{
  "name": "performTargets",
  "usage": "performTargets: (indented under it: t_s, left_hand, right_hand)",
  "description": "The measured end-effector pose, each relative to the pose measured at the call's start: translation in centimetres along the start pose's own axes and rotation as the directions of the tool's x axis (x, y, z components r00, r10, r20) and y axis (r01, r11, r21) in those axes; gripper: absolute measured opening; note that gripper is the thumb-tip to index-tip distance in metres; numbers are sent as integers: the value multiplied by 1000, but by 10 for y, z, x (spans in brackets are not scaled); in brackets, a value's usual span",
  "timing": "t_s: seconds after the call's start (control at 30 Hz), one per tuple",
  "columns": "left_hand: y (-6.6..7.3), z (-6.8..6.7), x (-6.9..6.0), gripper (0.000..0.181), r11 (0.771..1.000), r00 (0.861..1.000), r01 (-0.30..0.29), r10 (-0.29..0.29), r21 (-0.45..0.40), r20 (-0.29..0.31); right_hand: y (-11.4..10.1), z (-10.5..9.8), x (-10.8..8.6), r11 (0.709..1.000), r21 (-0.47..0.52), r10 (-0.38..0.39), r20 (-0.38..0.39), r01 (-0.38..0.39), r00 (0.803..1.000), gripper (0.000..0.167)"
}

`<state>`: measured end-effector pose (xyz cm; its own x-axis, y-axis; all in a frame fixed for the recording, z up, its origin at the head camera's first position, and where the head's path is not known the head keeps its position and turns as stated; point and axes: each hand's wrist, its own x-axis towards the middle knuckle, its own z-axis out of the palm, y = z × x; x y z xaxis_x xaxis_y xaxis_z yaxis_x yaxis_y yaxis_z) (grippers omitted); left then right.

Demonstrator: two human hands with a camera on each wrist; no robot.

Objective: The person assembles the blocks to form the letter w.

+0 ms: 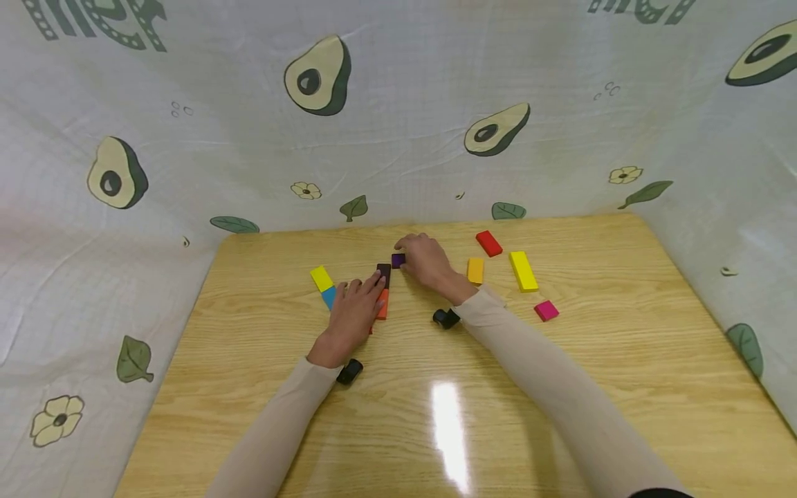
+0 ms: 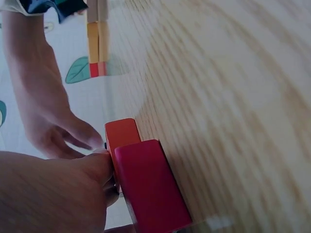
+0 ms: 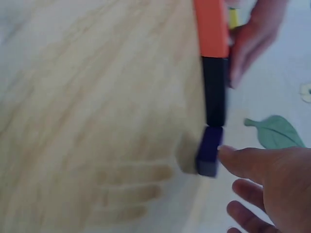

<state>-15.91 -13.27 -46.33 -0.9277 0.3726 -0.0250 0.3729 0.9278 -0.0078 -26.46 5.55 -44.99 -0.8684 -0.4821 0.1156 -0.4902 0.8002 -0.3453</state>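
A black block (image 1: 384, 273) and an orange-red block (image 1: 382, 304) lie end to end. My left hand (image 1: 355, 311) rests over them, fingers reaching across and touching their left side. In the left wrist view, a dark pink-red block (image 2: 153, 187) stands beside the orange one (image 2: 122, 130), near the camera. My right hand (image 1: 426, 261) is at a small dark purple block (image 1: 398, 261), just beyond the black one. In the right wrist view its thumb touches the purple block (image 3: 210, 150), which meets the black block (image 3: 215, 90) at an angle; the other visible fingers are spread apart from it.
Yellow (image 1: 322, 278) and blue (image 1: 328, 297) blocks lie left of my left hand. To the right are orange (image 1: 476, 270), red (image 1: 489, 243), long yellow (image 1: 524, 271) and pink (image 1: 546, 310) blocks. A patterned cloth (image 1: 398, 159) hangs behind the wooden table (image 1: 398, 429).
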Motion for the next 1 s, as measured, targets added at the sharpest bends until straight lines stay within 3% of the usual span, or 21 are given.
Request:
performTargets:
  t_s: [0.23, 0.5, 0.7, 1.0]
  left_hand:
    - [-1, -1, -2, 52, 1000, 1000, -4, 4, -3, 5]
    - [-1, -2, -3, 51, 1000, 1000, -7, 7, 0, 2]
    - [-1, -2, -3, 51, 1000, 1000, -4, 4, -9, 1]
    - [2, -3, -3, 51, 999, 1000, 2, -1, -37, 7]
  right_hand:
    - [16, -24, -23, 997, 40, 68, 17, -69, 998, 46]
    - [51, -42, -64, 984, 122, 130, 1, -130, 991, 50]
    - [70, -45, -88, 986, 71, 151, 10, -151, 988, 53]
    - [79, -45, -103, 981, -4, 191, 10, -191, 981, 60]
